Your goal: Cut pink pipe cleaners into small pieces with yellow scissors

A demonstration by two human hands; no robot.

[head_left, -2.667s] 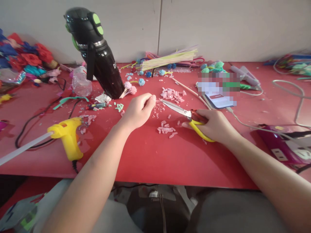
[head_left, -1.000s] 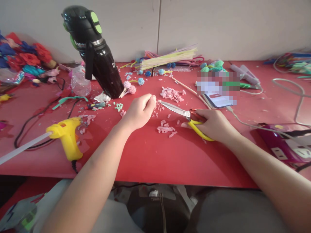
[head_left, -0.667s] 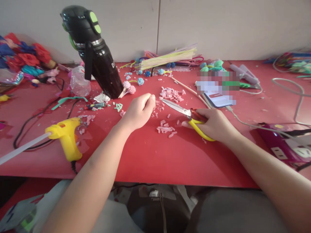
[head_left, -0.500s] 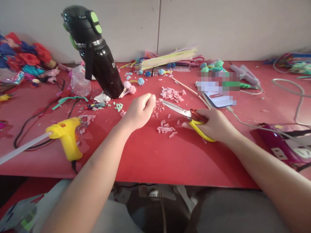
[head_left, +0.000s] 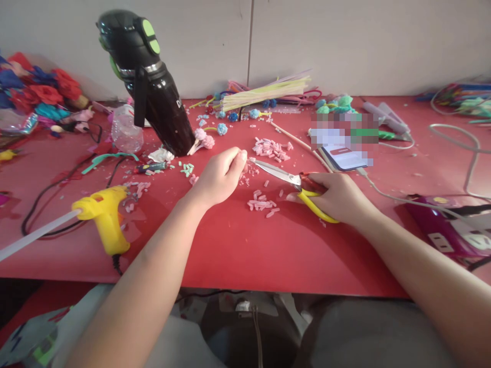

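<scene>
My right hand [head_left: 335, 197] grips a pair of scissors [head_left: 278, 173] by the red and yellow handles, with the blades pointing left and looking nearly closed. Their tips come close to the fingertips of my left hand [head_left: 226, 171]. That hand is closed in a pinch; a tiny pink bit shows at its fingertips, too small to name. Behind the blades lies a pile of short pink fuzzy pieces [head_left: 271, 148]. A smaller pile of pink pieces [head_left: 261, 203] sits in front of them, with pink crumbs scattered between.
A black bottle [head_left: 153, 87] stands behind my left forearm. At left is a yellow glue gun [head_left: 103, 214] with its cord. Pipe cleaners [head_left: 268, 93] lie by the wall. A phone [head_left: 341, 153] with a cable is right of centre, and a purple box [head_left: 441, 230] at far right.
Almost nothing differs. Both hands and the scissors stay in nearly the same place, and the piles look the same.
</scene>
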